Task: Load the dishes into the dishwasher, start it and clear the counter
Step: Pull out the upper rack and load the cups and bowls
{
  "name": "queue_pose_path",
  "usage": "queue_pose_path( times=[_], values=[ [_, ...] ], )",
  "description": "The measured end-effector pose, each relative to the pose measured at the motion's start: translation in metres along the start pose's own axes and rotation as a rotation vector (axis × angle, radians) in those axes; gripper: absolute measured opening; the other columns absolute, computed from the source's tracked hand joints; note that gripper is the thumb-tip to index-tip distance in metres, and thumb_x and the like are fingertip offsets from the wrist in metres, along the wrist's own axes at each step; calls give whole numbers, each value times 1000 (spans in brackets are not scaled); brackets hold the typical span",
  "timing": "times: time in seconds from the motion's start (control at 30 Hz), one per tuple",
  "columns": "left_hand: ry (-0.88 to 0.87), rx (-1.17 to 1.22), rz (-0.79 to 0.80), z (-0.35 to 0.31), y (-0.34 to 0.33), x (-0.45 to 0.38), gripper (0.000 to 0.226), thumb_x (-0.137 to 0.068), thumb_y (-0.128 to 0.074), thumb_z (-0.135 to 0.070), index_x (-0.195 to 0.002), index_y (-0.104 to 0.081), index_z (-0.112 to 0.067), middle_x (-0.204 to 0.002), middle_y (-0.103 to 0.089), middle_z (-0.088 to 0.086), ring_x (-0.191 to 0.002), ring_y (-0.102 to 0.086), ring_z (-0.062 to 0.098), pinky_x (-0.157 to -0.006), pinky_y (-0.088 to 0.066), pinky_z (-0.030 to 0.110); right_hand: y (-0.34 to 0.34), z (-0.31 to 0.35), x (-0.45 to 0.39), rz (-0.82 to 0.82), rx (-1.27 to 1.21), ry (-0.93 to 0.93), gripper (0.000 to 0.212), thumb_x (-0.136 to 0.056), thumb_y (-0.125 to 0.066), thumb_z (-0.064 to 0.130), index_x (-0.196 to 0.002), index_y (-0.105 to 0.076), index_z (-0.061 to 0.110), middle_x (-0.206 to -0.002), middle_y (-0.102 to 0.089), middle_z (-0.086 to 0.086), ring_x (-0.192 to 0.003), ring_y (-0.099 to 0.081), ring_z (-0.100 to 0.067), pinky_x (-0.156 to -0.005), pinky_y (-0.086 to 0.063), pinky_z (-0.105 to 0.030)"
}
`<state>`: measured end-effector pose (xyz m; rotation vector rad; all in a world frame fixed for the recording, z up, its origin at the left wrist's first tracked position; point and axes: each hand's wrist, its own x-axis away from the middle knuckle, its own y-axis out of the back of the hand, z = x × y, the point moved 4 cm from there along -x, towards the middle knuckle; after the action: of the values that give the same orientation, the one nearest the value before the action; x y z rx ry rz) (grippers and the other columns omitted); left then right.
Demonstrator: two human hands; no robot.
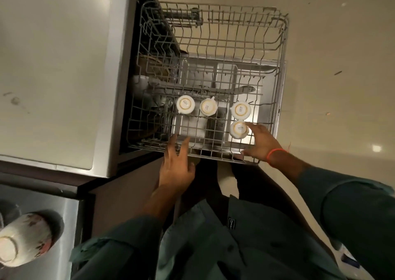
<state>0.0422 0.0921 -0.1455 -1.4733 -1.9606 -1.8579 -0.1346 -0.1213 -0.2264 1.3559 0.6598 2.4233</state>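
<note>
A: Dishwasher (119, 87) sits at the left under a pale counter (53, 66); its upper rack (213, 44) is pulled right out over the floor. At the far left edge a patterned bowl (23, 239) lies mouth-down in the sink (64, 215), not yet loaded.

B: And the hands?

A: The left hand (177, 168) rests on the rack's near rim with straight, spread fingers, gripping nothing. Next come 4 white cups, all upside down: 2 (185, 107) (208, 108) side by side, then 1 (241, 110) further right with the last cup (239, 129) just in front of it. The right hand (261, 143) has relaxed, open fingers, the fingertips touching that nearest cup's side.

B: How to do this well?

A: Probably nudge it until it sits steady between the wires, apart from its neighbour, while the left hand keeps the rack from rolling.

B: Anything unclear?

A: The lower rack inside is dark; shapes there could be plates, but I cannot tell. The controls are out of view, and most of the counter is cut off.
</note>
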Motion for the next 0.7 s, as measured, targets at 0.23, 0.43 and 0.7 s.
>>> queue_pose_path(
  times=[0.23,0.43,0.7],
  values=[
    [81,82,10,12,-28,41,80,-95,-60,-15,-158,-18,-41,-167,3,6,-154,-10,39,-117,-35,59,-16,12,-24,-66,146,58,90,-77,-82,30,-152,-32,31,-139,-38,-14,-115,-57,-39,-95,-53,-45],
    [26,128,-66,5,-30,51,75,-96,-60,-15,-157,-23,-37,-167,0,7,-154,-11,35,-117,-36,53,-13,15,-24,-86,294,51,75,-78,-79,44,-139,-38,28,-117,-51,-12,-99,-63,-37,-79,-53,-44],
    [-18,118,-151,-12,-14,32,72,-94,-60,-11,-155,-27,-29,-167,0,8,-156,-9,34,-119,-34,45,-15,20,-23,-6,404,113,75,-75,-82,44,-136,-41,26,-119,-55,-12,-103,-63,-37,-88,-53,-49]
  ],
)
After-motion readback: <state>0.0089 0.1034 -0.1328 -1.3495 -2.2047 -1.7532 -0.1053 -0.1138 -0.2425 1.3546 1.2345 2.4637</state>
